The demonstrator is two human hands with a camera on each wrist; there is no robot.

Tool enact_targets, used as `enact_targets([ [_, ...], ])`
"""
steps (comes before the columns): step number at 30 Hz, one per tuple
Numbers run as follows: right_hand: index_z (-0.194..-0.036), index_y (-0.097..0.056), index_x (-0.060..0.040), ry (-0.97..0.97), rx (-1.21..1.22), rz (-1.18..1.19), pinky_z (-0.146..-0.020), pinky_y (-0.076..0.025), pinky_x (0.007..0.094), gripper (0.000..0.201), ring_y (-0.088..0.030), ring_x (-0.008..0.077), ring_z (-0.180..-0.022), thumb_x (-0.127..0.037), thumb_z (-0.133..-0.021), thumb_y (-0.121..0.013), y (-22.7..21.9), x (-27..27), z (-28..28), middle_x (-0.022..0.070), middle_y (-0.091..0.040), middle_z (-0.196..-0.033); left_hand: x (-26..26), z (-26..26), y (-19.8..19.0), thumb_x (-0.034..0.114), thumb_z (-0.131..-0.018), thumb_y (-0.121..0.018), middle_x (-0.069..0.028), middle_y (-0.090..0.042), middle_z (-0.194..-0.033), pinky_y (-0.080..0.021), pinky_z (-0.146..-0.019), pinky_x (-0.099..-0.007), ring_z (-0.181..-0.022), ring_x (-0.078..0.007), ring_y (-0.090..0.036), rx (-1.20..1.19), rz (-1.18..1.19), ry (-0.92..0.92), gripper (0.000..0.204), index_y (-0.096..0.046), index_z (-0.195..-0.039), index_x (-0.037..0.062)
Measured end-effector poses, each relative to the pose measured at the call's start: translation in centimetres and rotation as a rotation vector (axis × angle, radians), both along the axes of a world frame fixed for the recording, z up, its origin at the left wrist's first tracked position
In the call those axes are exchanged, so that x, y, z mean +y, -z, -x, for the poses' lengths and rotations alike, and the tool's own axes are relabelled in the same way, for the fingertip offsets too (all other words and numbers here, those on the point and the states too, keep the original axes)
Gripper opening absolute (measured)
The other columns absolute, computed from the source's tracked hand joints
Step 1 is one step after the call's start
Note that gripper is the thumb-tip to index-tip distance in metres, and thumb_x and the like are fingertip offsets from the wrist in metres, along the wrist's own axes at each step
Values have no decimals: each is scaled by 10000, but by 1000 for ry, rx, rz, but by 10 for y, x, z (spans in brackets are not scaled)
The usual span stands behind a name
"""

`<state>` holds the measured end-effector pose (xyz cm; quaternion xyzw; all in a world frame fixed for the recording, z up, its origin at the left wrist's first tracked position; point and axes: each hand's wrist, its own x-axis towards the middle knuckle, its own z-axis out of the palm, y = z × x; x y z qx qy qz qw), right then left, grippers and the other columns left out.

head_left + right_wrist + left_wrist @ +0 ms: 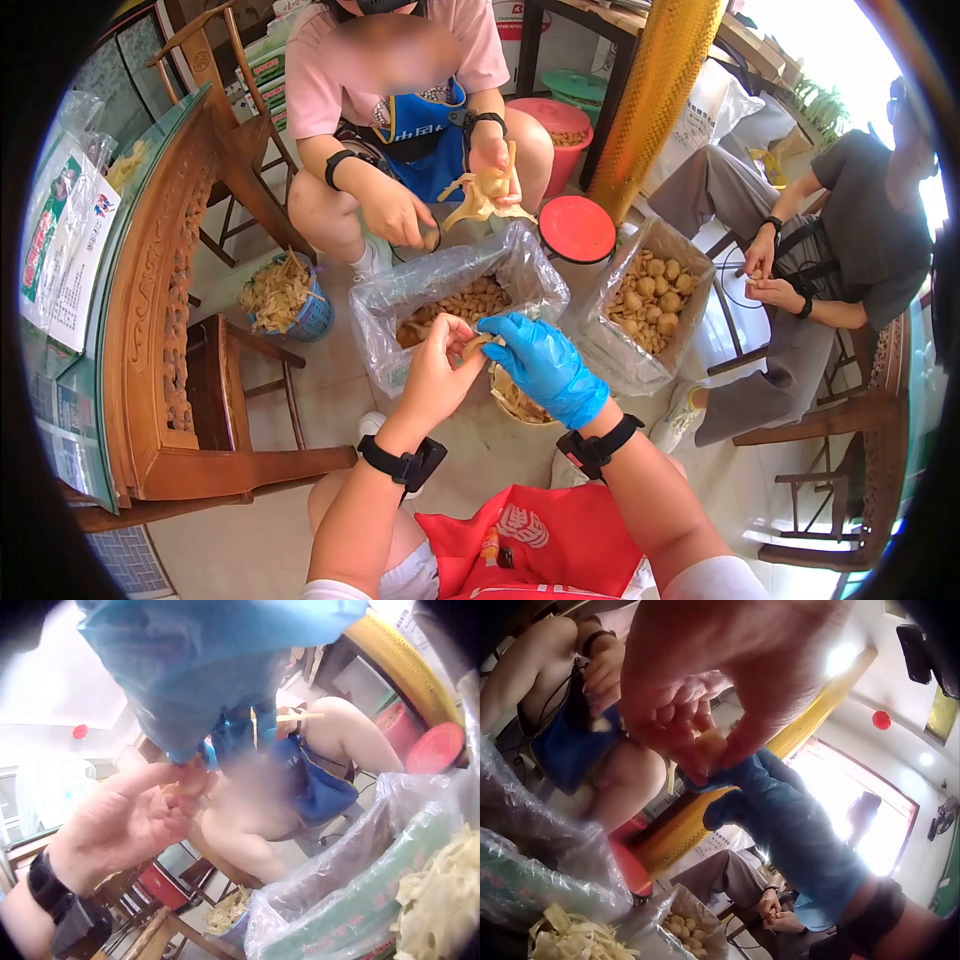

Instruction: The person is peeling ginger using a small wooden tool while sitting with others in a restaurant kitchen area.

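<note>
Above the boxes my bare left hand (436, 368) pinches a small pale tan piece (484, 343) between thumb and fingers. My right hand (552, 372), in a thin blue glove, grips the same piece from the other side, fingers curled. In the left wrist view the piece (711, 742) shows between the bare thumb and fingertips, the glove (780, 817) right beside it. The right wrist view has the piece (193, 780) partly hidden behind fingers. Its exact kind I cannot tell. Below lies a plastic-lined box (375, 300) of similar pale pieces.
Right of it stands another lined box (600, 350) with round tan pieces. Under my right hand sits a basket of pale peelings (512, 398). A blue basket (315, 315) of peelings stands left, near a carved wooden table (170, 300). Two people (400, 130) sit opposite and at right.
</note>
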<state>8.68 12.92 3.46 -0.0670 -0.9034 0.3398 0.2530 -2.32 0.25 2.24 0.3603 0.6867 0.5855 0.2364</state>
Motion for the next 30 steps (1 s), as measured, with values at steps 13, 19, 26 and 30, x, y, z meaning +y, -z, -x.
enact_targets([
  [13, -817, -498, -40, 96, 33, -164, -613, -424, 428, 69, -521, 343, -695, -85, -828, -549, 0, -10, 9, 155, -507, -754, 0, -13, -12, -6, -863, -564, -162, -624, -829, -468, -654, -299, -750, -211, -622, 106, 2, 0, 194, -425, -995, 20],
  [19, -799, -499, -30, 173, 126, -18, -643, -409, 431, 90, -510, 357, -717, -99, -831, -549, 10, -18, 18, 158, -513, -766, 1, -12, -9, -48, -839, -556, -198, -628, -974, -484, -749, -351, -889, -290, -641, 322, 12, -71, 327, -427, -1127, 38],
  [26, -947, -604, -53, -14, 22, 121, -683, -448, 406, 166, -554, 337, -774, -69, -784, -625, 7, -4, 13, 141, -558, -816, -9, -7, -1, -77, -794, -539, -247, -610, -979, -485, -737, -435, -888, -395, -609, 531, 118, -19, 520, -370, -1273, 35],
  [30, -924, -632, -55, 22, -51, 160, -686, -460, 376, 149, -562, 308, -756, -62, -775, -638, 10, -13, 12, 137, -558, -824, -11, -6, -1, -90, -782, -530, -249, -600, -995, -478, -764, -430, -932, -383, -590, 511, 200, 42, 517, -379, -1263, 24],
])
